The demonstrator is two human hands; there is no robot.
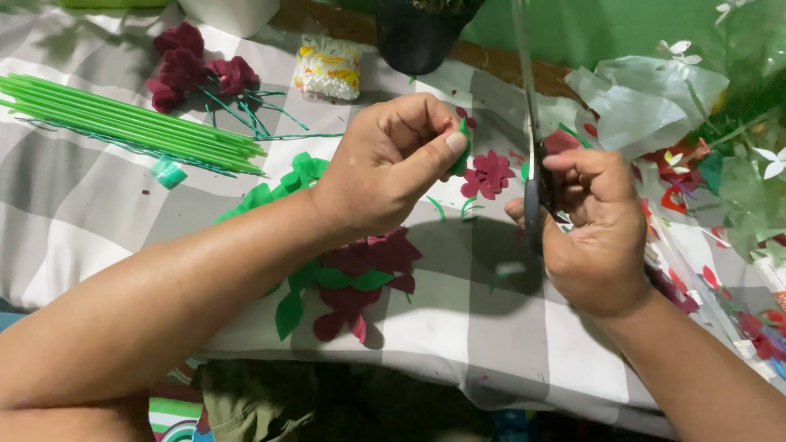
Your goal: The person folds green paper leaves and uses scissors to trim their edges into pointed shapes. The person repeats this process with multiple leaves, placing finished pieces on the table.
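Left forearm enters from 8 o'clock, wrist bent; left hand [393,160] is curled, thumb pressed against forefinger in a pinch. Right forearm enters from 4 o'clock; right hand [594,225] is closed, fingers curled, knuckles toward the camera.

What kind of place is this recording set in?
Probably a home craft spot for making paper flowers: a checked cloth strewn with dark red flower cutouts, a bundle of green sticks, and scissors in the right hand.
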